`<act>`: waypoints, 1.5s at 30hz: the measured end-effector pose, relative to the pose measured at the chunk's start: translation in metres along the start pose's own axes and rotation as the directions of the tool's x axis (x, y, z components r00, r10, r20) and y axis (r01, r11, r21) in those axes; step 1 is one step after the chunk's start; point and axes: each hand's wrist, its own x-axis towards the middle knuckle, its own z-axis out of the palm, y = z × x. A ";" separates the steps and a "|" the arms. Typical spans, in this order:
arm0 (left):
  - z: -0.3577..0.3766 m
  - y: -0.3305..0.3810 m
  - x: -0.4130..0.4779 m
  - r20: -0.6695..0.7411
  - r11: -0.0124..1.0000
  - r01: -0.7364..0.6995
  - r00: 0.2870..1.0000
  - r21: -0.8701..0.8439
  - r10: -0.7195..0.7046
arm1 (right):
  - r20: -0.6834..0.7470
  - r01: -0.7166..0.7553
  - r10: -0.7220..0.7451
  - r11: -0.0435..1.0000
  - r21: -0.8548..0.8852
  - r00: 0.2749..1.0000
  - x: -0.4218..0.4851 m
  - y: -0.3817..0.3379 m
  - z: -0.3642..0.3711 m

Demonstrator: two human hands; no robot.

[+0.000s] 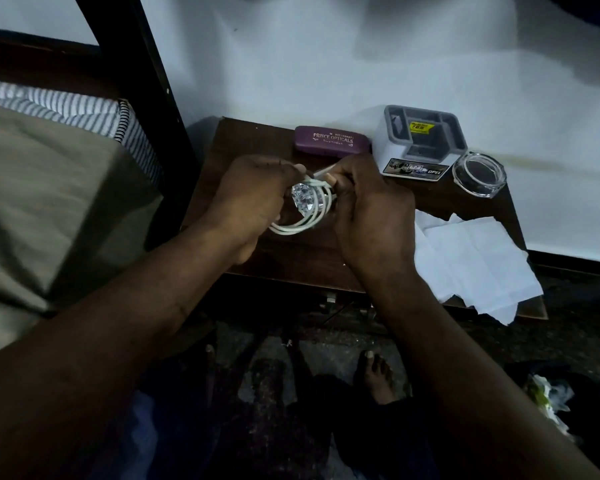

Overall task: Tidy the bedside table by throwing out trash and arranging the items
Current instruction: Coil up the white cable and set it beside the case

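Mattress (49,188): at 9 o'clock of the table, with striped bedding along its far edge; cut off by the frame edge.
Bedside table (257,143): dark wood against the white wall; near edge partly covered by both forearms.
White paper (475,261): crumpled and torn, at 4 o'clock on the table, overhanging the front edge.
Organiser box (420,143): white with grey compartments, at 1 o'clock, upright by the wall.
Left hand (253,199): fingers curled round the coil of the white cable (302,225), held above the table's middle.
Right hand (371,216): fingers pinching a strand of the same cable at the coil's 2 o'clock side.
Spectacle case (331,141): purple, closed, at 12 o'clock, just beside the organiser.
Glass dish (478,174): clear, at 2 o'clock, just beside the organiser's front corner.
Foil piece (303,199): shiny, inside the coil between the hands; mostly hidden, kind unclear.
Floor litter (548,400): at 5 o'clock, too dark to identify.
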 end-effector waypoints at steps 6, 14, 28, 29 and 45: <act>-0.003 0.000 -0.001 0.117 0.988 -0.022 0.993 0.155 0.004 | -0.105 -0.021 0.030 0.996 0.081 0.994 0.004 0.006 0.005; -0.005 0.005 -0.003 0.210 0.993 -0.004 0.978 0.114 -0.020 | -0.015 -0.262 0.274 0.932 0.252 0.962 0.011 0.020 0.010; -0.001 0.005 0.001 0.165 0.930 0.214 0.971 -0.298 -0.171 | 0.219 -0.593 0.618 0.500 0.631 0.755 0.003 0.000 0.027; -0.003 0.006 0.001 0.179 0.925 0.223 0.968 -0.308 -0.174 | 0.251 -0.604 0.622 0.458 0.652 0.742 0.003 -0.002 0.027; -0.031 0.005 0.018 0.417 0.883 0.408 0.862 -0.233 -0.288 | 0.210 -0.524 0.586 0.438 0.731 0.783 0.009 0.010 0.013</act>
